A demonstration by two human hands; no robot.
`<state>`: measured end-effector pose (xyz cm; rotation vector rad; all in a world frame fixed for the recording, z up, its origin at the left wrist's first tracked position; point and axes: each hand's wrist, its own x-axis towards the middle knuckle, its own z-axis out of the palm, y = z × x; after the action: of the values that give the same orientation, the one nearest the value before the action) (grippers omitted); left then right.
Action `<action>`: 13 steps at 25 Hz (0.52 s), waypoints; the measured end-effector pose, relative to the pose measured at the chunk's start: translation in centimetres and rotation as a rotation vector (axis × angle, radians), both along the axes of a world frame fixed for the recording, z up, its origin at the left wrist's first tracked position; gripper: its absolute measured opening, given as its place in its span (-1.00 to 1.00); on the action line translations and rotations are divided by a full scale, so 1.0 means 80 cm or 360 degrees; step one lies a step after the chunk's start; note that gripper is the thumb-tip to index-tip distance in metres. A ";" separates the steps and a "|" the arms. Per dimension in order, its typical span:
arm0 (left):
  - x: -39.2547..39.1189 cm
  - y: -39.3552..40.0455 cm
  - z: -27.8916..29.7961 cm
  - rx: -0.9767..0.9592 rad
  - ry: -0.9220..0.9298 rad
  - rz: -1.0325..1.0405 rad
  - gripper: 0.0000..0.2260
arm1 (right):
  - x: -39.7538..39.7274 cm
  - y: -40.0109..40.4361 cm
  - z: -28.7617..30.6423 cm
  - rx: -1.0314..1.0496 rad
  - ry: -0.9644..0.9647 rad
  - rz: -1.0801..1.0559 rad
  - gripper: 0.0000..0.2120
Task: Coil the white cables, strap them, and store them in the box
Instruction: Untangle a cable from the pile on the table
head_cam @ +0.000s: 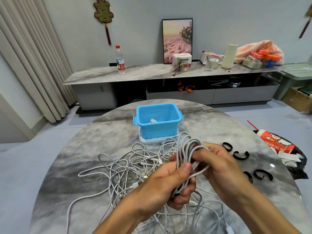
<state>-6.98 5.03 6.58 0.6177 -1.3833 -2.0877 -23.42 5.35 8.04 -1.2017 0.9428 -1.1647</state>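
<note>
1. Hands met at lower centre of the frame: the left hand [170, 184] gripped a coiled bundle of white cable [189, 154], thumb pressed across the strands and fingers curled beneath.
2. The right hand [219, 168] had its fingers curled round the upper loops of the same bundle, from the right side.
3. Loose white cables [116, 168] lay tangled on the round marble surface [70, 166], spreading from centre left down under both forearms to the bottom edge.
4. A blue box [157, 122] stood open at centre of the frame, beyond the hands, resting on a white lid [152, 141]; a bit of white cable showed inside it.
5. Black straps [240, 155], curled into open loops, lay on the surface to the right of the right hand, apart from the cables.
6. At the right edge, a red and white packet [276, 142] lay on a black bag.
7. A water bottle [120, 60] stood on the long cabinet at upper centre left.
</note>
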 end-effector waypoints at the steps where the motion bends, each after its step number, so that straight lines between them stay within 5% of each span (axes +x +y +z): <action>1: 0.001 0.000 0.001 -0.0002 -0.0009 0.0006 -0.73 | 0.000 -0.001 0.001 -0.0002 0.0012 -0.0008 -0.72; 7: -0.006 0.005 0.003 0.0037 0.0021 -0.0047 -0.74 | 0.011 0.004 0.006 0.0005 0.0040 -0.0186 -0.65; 13: -0.018 0.011 0.004 0.0241 0.0198 -0.0282 -0.73 | 0.013 0.014 0.015 0.0385 -0.0252 -0.0199 -0.78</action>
<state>-8.38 5.91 6.89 0.4292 -1.2578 -2.3456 -22.40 6.47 9.21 -0.8551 1.0171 -1.1878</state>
